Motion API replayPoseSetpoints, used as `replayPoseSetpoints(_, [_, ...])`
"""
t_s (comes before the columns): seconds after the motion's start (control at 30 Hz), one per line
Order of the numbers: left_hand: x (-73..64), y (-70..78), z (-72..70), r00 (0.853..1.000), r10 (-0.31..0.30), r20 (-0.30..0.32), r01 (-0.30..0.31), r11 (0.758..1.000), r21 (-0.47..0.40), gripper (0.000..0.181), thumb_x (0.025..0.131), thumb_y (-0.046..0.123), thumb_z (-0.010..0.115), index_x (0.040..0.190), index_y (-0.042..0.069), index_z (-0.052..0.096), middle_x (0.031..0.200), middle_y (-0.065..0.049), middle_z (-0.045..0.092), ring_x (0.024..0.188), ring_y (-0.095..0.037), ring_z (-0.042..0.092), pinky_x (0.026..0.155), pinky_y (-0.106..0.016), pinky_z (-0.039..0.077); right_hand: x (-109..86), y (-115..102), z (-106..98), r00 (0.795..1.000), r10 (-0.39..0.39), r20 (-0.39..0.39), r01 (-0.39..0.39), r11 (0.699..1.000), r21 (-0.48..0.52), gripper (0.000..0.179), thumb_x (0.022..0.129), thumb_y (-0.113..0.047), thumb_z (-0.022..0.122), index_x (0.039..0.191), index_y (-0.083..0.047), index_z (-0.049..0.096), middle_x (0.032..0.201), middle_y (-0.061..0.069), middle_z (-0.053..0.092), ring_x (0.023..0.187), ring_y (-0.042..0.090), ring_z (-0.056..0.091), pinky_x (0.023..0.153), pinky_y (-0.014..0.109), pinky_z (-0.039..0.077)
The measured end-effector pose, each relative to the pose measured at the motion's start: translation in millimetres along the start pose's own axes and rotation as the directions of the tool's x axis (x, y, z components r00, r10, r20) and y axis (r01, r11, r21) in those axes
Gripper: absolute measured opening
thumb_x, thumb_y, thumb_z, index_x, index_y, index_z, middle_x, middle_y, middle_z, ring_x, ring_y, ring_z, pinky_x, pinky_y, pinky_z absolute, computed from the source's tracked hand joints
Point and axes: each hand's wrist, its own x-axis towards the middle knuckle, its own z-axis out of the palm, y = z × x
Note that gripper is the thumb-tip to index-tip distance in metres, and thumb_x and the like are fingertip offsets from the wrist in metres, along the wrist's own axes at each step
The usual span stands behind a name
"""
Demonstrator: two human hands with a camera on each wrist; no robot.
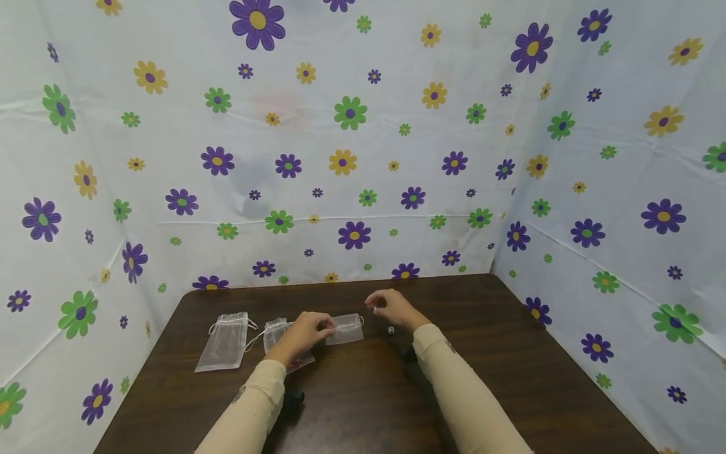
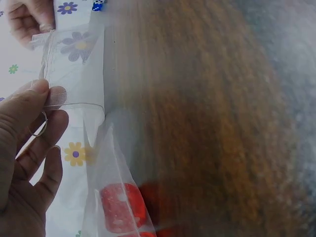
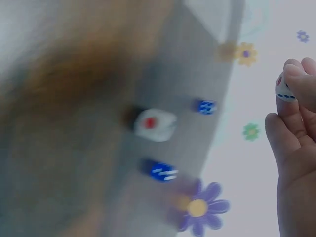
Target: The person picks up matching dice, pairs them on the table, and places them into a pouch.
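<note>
My left hand (image 1: pixel 306 333) pinches the edge of a small sheer white drawstring bag (image 1: pixel 347 330) between thumb and index finger; the left wrist view shows the thin bag fabric (image 2: pixel 76 91) stretched away from the fingertips. To its right, above the table, my right hand (image 1: pixel 394 308) holds a white die (image 3: pixel 285 89) between thumb and fingers. Below that hand, a second white die (image 3: pixel 155 125) with a red dot lies on the table, with a blue die (image 3: pixel 207 106) and another blue die (image 3: pixel 163 171) close by.
A sheer drawstring bag (image 1: pixel 222 343) lies flat at the left of the brown table (image 1: pixel 363 403). Beside my left forearm, another sheer bag (image 1: pixel 304 361) contains red dice (image 2: pixel 121 207). Flower-patterned white cloth (image 1: pixel 363 145) encloses the table's back and sides.
</note>
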Motion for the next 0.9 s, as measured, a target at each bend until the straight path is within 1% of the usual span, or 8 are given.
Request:
replayPoseSetpoints(0.03, [0.3,0.3,-0.1,1.000,-0.001,0.001,0.001,1.000,0.004,0.006,0.089,0.011,0.078,0.094,0.013,0.075,0.082,0.008,0.071,0.074,-0.005,0.062,0.072,-0.029,0.054,2.9,-4.3,-1.6,1.000,-0.017,-0.004,0.017,1.000,-0.010,0.024,0.092,0.010,0.066,0.114,0.003,0.069,0.109,0.017,0.071,0.099,0.024,0.065,0.089,0.039,0.054])
replayPoseSetpoints(0.13, [0.7,2.0,-0.9,1.000,-0.005,0.002,0.005,1.000,0.006,0.006,0.090,0.010,0.077,0.095,0.012,0.076,0.082,0.008,0.072,0.075,-0.006,0.063,0.072,-0.030,0.054,10.5,-19.1,-6.7,1.000,-0.027,-0.008,0.026,0.999,-0.027,0.024,0.093,0.008,0.066,0.115,0.000,0.070,0.110,0.016,0.071,0.101,0.025,0.065,0.090,0.038,0.054])
replayPoseSetpoints(0.3, [0.7,5.1,-2.1,1.000,-0.012,-0.009,0.012,1.000,0.009,0.004,0.090,0.009,0.076,0.095,0.010,0.076,0.082,0.007,0.071,0.074,-0.007,0.062,0.072,-0.030,0.054,20.6,-43.5,-14.6,0.999,-0.034,-0.005,0.034,0.999,-0.018,0.025,0.096,0.005,0.064,0.118,-0.003,0.070,0.114,0.013,0.070,0.108,0.026,0.065,0.096,0.040,0.051])
replayPoseSetpoints(0.5, [-0.1,6.6,-3.0,1.000,0.012,-0.023,-0.011,1.000,0.024,0.003,0.090,0.009,0.076,0.093,0.008,0.076,0.083,0.006,0.072,0.075,-0.007,0.063,0.071,-0.029,0.054,29.1,-64.6,-20.8,0.998,-0.063,0.012,0.064,0.998,-0.010,0.026,0.097,0.001,0.063,0.122,-0.004,0.068,0.117,0.010,0.070,0.113,0.024,0.064,0.102,0.039,0.048])
replayPoseSetpoints(0.57, [-0.6,6.1,-3.3,0.999,0.025,-0.024,-0.025,0.999,0.031,0.003,0.090,0.008,0.076,0.093,0.008,0.076,0.083,0.004,0.073,0.075,-0.008,0.064,0.070,-0.030,0.054,31.3,-70.3,-21.3,0.997,-0.075,0.023,0.075,0.997,-0.008,0.026,0.098,0.001,0.063,0.123,-0.004,0.068,0.117,0.009,0.070,0.112,0.023,0.064,0.102,0.039,0.048])
replayPoseSetpoints(0.7, [-1.4,5.3,-3.2,1.000,0.023,-0.013,-0.023,0.999,0.041,0.003,0.091,0.009,0.076,0.093,0.011,0.076,0.084,0.005,0.073,0.076,-0.008,0.064,0.072,-0.030,0.055,34.6,-79.4,-19.8,0.994,-0.089,0.067,0.090,0.996,-0.013,0.027,0.097,0.001,0.064,0.124,-0.004,0.068,0.116,0.008,0.071,0.109,0.021,0.065,0.099,0.037,0.050])
replayPoseSetpoints(0.8, [-1.2,4.9,-2.8,1.000,0.022,-0.009,-0.021,0.999,0.040,0.005,0.091,0.009,0.075,0.094,0.013,0.077,0.085,0.005,0.073,0.077,-0.007,0.065,0.073,-0.030,0.055,35.8,-82.9,-17.2,0.991,-0.097,0.095,0.099,0.995,-0.012,0.027,0.096,0.001,0.066,0.123,-0.004,0.069,0.114,0.006,0.072,0.107,0.020,0.066,0.097,0.036,0.051])
replayPoseSetpoints(0.9, [-0.3,5.5,-3.6,1.000,0.025,-0.010,-0.025,0.999,0.038,0.006,0.092,0.008,0.075,0.094,0.013,0.077,0.086,0.005,0.073,0.078,-0.008,0.065,0.074,-0.031,0.056,35.5,-84.5,-15.1,0.988,-0.098,0.120,0.099,0.995,-0.006,0.027,0.096,0.002,0.065,0.123,-0.004,0.069,0.115,0.008,0.072,0.107,0.020,0.066,0.095,0.036,0.052])
